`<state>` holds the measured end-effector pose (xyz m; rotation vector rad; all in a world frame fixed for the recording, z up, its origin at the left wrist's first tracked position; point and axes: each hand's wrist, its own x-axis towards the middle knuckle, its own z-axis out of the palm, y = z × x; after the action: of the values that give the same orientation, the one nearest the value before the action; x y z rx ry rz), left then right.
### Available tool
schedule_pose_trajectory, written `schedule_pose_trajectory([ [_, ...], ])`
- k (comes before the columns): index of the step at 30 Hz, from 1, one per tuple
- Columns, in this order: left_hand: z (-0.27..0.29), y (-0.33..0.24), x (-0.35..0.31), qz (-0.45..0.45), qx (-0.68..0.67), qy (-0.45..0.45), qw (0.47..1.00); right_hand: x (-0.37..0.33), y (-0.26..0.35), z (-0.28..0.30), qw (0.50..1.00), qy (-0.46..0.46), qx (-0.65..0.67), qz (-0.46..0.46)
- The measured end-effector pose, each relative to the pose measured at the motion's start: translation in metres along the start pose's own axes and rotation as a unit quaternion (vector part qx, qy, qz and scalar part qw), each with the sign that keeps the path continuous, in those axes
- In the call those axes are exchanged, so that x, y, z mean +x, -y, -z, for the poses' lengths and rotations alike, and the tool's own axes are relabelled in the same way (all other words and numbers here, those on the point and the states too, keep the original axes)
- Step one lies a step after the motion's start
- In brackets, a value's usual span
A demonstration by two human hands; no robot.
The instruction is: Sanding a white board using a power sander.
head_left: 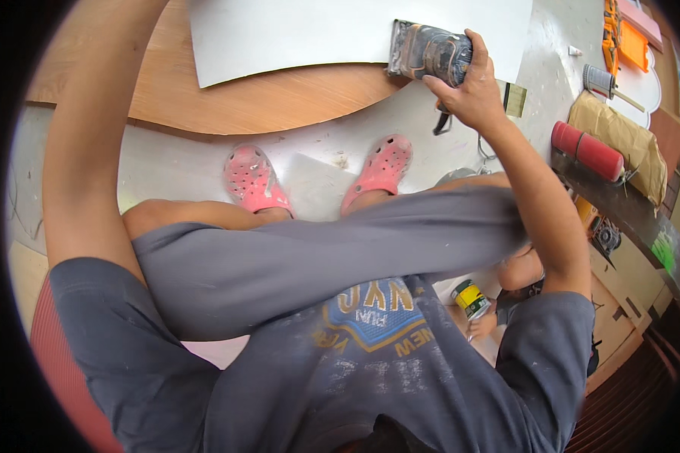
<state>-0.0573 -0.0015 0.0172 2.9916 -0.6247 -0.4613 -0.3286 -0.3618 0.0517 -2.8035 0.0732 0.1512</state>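
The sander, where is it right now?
In the head view, the sander is near the top, right of the middle, held in the right hand by the white board's near edge.

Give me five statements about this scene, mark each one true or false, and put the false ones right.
1. The right hand grips a dark power tool. True.
2. The person wears blue shoes. False: they are pink clogs.
3. The white sheet covers part of the wooden board. True.
4. The red cylinder lies at the picture's far left. False: it lies toward the right.
5. The left arm reaches out of the picture at the top edge. True.
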Motion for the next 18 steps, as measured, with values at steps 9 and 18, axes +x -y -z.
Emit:
schedule_pose_trajectory([
  [9, -0.005, 0.005, 0.006, -0.027, -0.008, -0.021, 0.999, 0.016, 0.118, -0.044, 0.995, -0.068, 0.069, -0.020],
  [18, 0.009, 0.009, 0.000, -0.031, -0.020, -0.013, 0.999, 0.020, 0.065, -0.028, 0.987, -0.104, 0.034, -0.121],
])
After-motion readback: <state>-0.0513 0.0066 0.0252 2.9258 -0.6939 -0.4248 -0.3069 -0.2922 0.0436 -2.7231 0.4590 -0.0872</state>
